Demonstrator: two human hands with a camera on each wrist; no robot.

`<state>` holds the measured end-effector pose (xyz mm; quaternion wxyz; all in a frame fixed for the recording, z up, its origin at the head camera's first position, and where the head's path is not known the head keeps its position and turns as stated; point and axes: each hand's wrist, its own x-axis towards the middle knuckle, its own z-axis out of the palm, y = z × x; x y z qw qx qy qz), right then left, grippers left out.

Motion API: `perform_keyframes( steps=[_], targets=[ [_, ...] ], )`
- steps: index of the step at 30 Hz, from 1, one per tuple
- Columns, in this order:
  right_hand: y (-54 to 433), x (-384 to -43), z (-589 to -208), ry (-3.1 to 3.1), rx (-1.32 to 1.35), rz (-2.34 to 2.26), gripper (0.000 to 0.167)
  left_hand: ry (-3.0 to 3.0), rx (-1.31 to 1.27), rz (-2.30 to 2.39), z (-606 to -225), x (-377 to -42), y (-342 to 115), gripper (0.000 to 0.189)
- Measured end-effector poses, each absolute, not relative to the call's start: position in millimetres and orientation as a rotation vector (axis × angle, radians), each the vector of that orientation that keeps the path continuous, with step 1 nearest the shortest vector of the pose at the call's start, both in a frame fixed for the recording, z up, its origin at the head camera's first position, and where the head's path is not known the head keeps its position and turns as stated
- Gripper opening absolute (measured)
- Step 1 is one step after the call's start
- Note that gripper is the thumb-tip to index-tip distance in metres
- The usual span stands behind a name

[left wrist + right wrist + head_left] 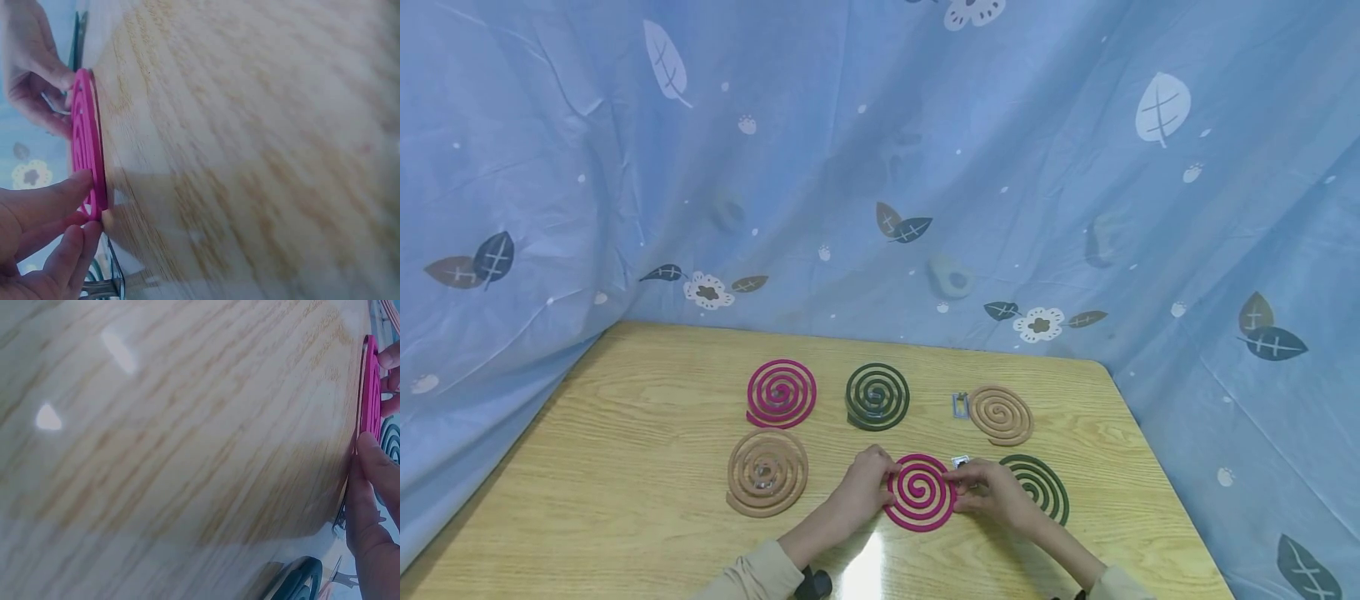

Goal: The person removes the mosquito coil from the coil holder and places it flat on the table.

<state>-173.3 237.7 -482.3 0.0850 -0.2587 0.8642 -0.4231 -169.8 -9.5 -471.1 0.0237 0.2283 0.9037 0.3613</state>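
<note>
A pink mosquito coil (922,523) lies between my two hands, low over the wooden table. My left hand (867,485) pinches its left edge, with thumb and fingertips at the rim. On the opposite edge, my right hand (992,492) holds the coil between thumb and fingers. In the left wrist view the coil (89,134) appears nearly edge-on, close to the tabletop. A small metal stand (960,460) shows just behind the right fingers. A dark green coil (1058,492) lies partly hidden by the right hand and wrist.
At the back are another pink coil (812,392), a second dark green coil (850,392) and a tan coil (1026,417) beside a metal stand (956,407). Another tan coil (732,475) lies left of my left hand. A blue patterned curtain (820,167) hangs behind the table (625,433).
</note>
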Motion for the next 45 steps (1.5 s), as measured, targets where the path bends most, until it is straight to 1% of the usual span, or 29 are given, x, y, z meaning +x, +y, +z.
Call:
perform_keyframes(
  steps=[12,22,27,33,37,40,45],
  targets=[
    [236.3,-176.3,-481.1,2.624,-0.856,-1.220,0.031,2.795,0.692,1.098,-467.8,-168.6,-10.2,0.033],
    [233.5,-173.0,-481.0,2.622,-0.765,-1.221,0.029,2.833,0.720,1.075,-459.5,-165.2,-11.5,0.026],
    [237.4,-169.7,-481.6,2.484,-0.688,-1.402,0.032,2.664,0.718,1.375,-455.5,-173.4,-18.7,0.028],
    [243.2,-159.6,-471.6,2.291,-0.440,-1.680,0.040,2.480,0.726,1.652,-457.0,-186.9,-35.1,0.032],
    [241.9,-162.4,-463.6,2.297,-0.296,-1.803,0.041,2.345,0.674,1.782,-455.7,-195.8,-45.3,0.033],
    [237.2,-168.7,-460.4,2.345,-0.274,-1.843,0.039,2.286,0.662,1.844,-457.3,-203.6,-49.7,0.033],
    [226.6,-178.0,-455.4,2.337,-0.345,-1.896,0.041,2.249,0.647,1.899,-462.4,-213.8,-53.5,0.036]
  ],
)
